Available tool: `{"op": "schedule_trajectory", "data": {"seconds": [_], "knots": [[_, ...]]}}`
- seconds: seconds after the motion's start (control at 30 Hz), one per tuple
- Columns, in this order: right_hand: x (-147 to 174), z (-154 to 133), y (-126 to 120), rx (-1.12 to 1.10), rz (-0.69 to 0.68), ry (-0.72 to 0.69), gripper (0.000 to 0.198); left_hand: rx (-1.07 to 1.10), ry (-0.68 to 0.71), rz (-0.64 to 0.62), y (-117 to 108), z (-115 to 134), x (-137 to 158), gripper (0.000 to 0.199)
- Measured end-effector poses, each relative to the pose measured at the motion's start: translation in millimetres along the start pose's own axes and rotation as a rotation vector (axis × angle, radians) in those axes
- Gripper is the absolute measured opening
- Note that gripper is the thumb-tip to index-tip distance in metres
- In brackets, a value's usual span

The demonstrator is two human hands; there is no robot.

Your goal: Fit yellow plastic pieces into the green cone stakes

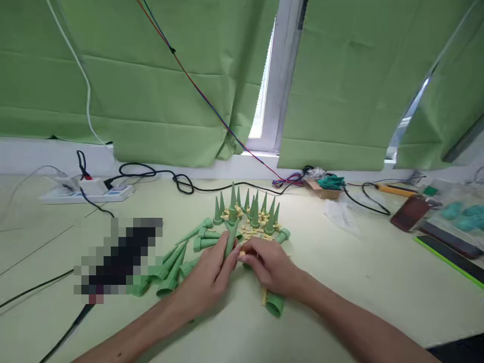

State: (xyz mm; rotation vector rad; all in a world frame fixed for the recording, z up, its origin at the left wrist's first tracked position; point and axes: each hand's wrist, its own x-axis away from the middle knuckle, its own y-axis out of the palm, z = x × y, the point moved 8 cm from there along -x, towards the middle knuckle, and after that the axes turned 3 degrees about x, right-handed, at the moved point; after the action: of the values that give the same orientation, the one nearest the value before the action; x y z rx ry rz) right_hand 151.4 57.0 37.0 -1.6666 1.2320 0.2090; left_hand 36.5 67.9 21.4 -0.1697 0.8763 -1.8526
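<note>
My left hand [215, 264] is closed around a green cone [232, 239], its narrow tip pointing up and away. Close beside it, my right hand [270, 262] pinches a small yellowish piece [242, 253] between thumb and fingertips. The two hands nearly meet in front of me. Several green cones [172, 269] lie on their sides by my left hand. Beyond the hands, more green cones [255, 214] stand upright among scattered yellowish pieces [251, 232]. Partly under my right wrist lie another green cone [275, 304] and a yellowish stick [263, 296].
A white power strip [88, 191] and black cable [212, 189] run along the back of the table. At the left is a blurred dark object [121, 259]. To the right are a small cardboard box [323, 189], clear plastic [342, 214], a dark red bottle [411, 213] and a green-edged black object [454, 254].
</note>
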Motion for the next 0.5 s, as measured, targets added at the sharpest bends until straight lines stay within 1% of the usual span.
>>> {"op": "schedule_trajectory", "data": {"seconds": [0.3,0.4,0.5], "knots": [[0.0,0.6,-1.5,-0.002,-0.009,-0.004,0.016,0.014,-0.017,-0.006,-1.2,5.1,-1.0,0.021],[-1.3,2.8,-3.3,0.011,0.0,0.025,0.016,0.001,-0.008,0.008,-4.7,8.3,-1.5,0.021],[-1.8,5.7,-8.4,0.008,0.045,0.063,0.016,-0.054,-0.016,0.003,-6.5,9.0,-1.5,0.022]]}}
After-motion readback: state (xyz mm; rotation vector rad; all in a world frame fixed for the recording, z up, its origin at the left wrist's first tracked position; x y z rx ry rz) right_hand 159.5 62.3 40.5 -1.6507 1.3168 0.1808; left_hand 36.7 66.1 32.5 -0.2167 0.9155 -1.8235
